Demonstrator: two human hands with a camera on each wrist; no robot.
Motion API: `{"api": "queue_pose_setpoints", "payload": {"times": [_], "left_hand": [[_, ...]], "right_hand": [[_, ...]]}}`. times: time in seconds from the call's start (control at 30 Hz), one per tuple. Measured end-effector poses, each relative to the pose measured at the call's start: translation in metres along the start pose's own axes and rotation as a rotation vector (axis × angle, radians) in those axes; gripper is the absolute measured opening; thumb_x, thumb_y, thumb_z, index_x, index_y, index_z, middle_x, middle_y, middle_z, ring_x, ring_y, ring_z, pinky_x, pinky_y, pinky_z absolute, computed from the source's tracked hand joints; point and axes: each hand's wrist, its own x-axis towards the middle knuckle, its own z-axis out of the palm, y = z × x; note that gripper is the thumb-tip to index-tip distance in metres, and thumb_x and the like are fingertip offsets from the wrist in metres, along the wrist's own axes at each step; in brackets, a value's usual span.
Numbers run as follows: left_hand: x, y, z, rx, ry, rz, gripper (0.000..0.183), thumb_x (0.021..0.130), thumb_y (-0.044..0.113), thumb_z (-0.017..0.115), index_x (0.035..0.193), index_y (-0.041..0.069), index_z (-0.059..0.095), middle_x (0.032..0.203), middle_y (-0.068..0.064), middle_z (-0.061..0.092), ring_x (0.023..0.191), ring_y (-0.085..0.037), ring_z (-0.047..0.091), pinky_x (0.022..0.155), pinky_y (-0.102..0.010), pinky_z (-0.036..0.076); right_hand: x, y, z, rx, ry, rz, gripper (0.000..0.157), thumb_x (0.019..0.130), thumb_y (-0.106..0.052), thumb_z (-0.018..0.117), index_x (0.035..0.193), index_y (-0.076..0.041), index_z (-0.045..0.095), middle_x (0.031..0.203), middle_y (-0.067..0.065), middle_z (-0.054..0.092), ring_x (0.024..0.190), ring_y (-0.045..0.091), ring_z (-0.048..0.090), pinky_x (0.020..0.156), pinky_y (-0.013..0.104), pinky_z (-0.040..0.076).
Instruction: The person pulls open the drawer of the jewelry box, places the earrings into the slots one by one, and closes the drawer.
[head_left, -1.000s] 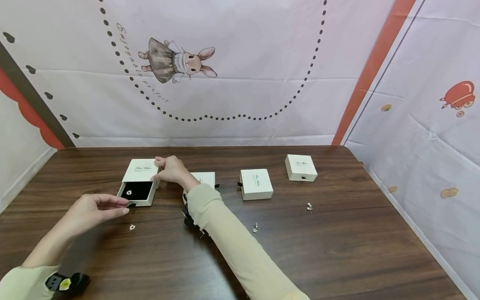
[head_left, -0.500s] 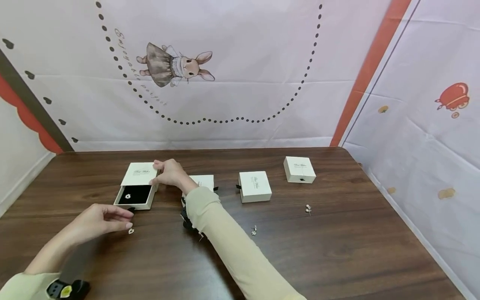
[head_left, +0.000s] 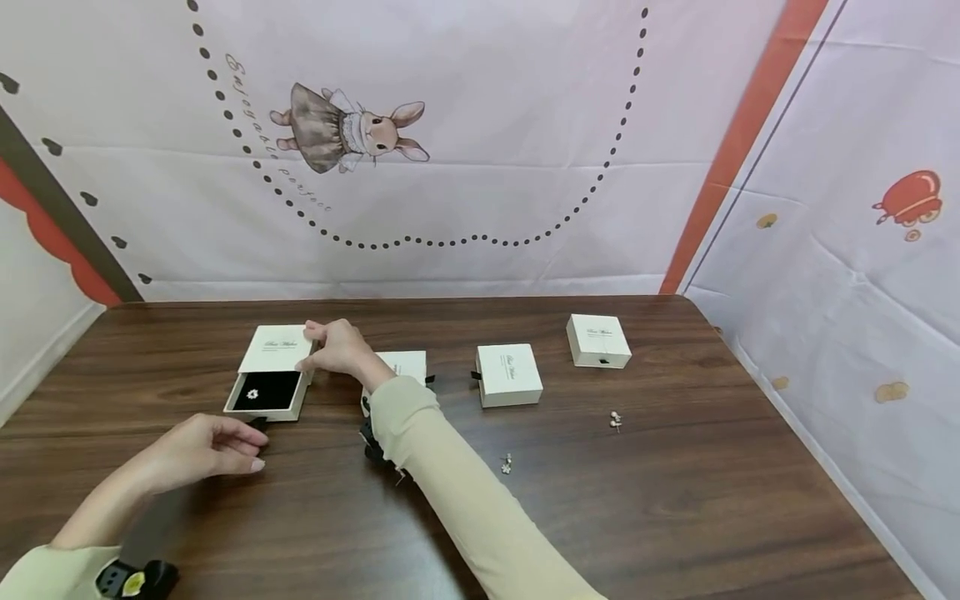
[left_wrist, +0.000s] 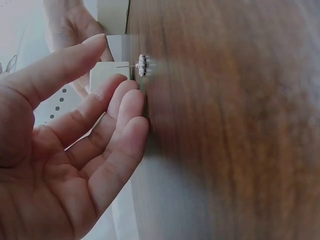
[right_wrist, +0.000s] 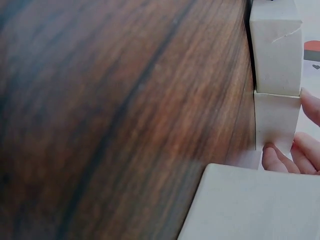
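In the head view, a white jewellery box [head_left: 276,348] stands at the left with its drawer pulled out, showing a black pad [head_left: 279,390]. A small flower-shaped stud earring [head_left: 252,394] sits on the pad. My right hand [head_left: 341,354] grips the box's outer sleeve at its right side; the right wrist view shows fingertips [right_wrist: 274,159] against its end. Below the drawer, my left hand [head_left: 206,450] hovers near the table. The left wrist view shows a second stud earring [left_wrist: 142,65] just beyond its parted thumb and index finger, post towards them; in the head view the hand hides it.
Three more white boxes stand to the right: one [head_left: 405,363] partly behind my right arm, one in the middle [head_left: 510,375], one farther right [head_left: 598,340]. Small earrings lie at the middle [head_left: 507,463] and right [head_left: 615,419]; another glints beside my right sleeve.
My left hand has moved down and slightly right, over the loose earring, which it now covers in the head view. The right hand keeps its hold on the box.
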Motion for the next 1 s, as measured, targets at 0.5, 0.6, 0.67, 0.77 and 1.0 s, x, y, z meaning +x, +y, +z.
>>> {"api": "queue_pose_setpoints", "payload": {"times": [0.5, 0.6, 0.67, 0.77, 1.0], "left_hand": [[0.0006, -0.0001, 0.0018, 0.097, 0.015, -0.017, 0.032, 0.074, 0.024, 0.075, 0.094, 0.000, 0.067, 0.081, -0.002, 0.065, 0.070, -0.004, 0.057, 0.059, -0.023, 0.046], [0.0027, 0.0019, 0.0032, 0.138, 0.020, -0.028, 0.025, 0.073, 0.024, 0.075, 0.089, 0.005, 0.067, 0.077, 0.001, 0.064, 0.067, -0.005, 0.055, 0.058, -0.023, 0.044], [0.0035, 0.0030, 0.0039, 0.151, 0.022, -0.028, 0.021, 0.074, 0.022, 0.074, 0.086, 0.006, 0.068, 0.074, 0.001, 0.063, 0.065, -0.005, 0.054, 0.057, -0.023, 0.043], [0.0040, 0.0041, 0.0047, 0.174, 0.035, -0.024, 0.016, 0.074, 0.020, 0.074, 0.083, 0.008, 0.068, 0.072, 0.001, 0.063, 0.064, -0.004, 0.053, 0.057, -0.023, 0.042], [0.0059, 0.0053, 0.0062, 0.227, 0.053, -0.036, 0.011, 0.074, 0.019, 0.074, 0.077, 0.011, 0.067, 0.068, 0.004, 0.061, 0.061, -0.004, 0.050, 0.057, -0.023, 0.040]], "right_hand": [[0.0019, 0.0013, 0.0021, -0.023, 0.008, -0.015, 0.060, 0.073, -0.018, 0.077, 0.127, -0.014, 0.053, 0.133, -0.013, 0.046, 0.120, 0.006, 0.044, 0.070, 0.011, 0.033], [0.0018, 0.0024, 0.0013, -0.020, 0.009, -0.016, 0.059, 0.073, -0.017, 0.077, 0.127, -0.014, 0.053, 0.133, -0.013, 0.046, 0.119, 0.005, 0.045, 0.070, 0.011, 0.034], [0.0018, 0.0025, 0.0011, -0.015, 0.008, -0.013, 0.059, 0.073, -0.017, 0.077, 0.127, -0.014, 0.053, 0.134, -0.014, 0.046, 0.102, 0.004, 0.054, 0.067, 0.012, 0.035], [0.0015, 0.0016, 0.0007, -0.003, 0.010, -0.013, 0.059, 0.073, -0.018, 0.077, 0.127, -0.014, 0.053, 0.134, -0.014, 0.046, 0.097, 0.006, 0.055, 0.068, 0.012, 0.035], [0.0011, 0.0009, 0.0002, -0.009, 0.011, -0.015, 0.059, 0.073, -0.018, 0.077, 0.127, -0.015, 0.053, 0.134, -0.014, 0.045, 0.078, -0.004, 0.049, 0.064, 0.012, 0.034]]}}
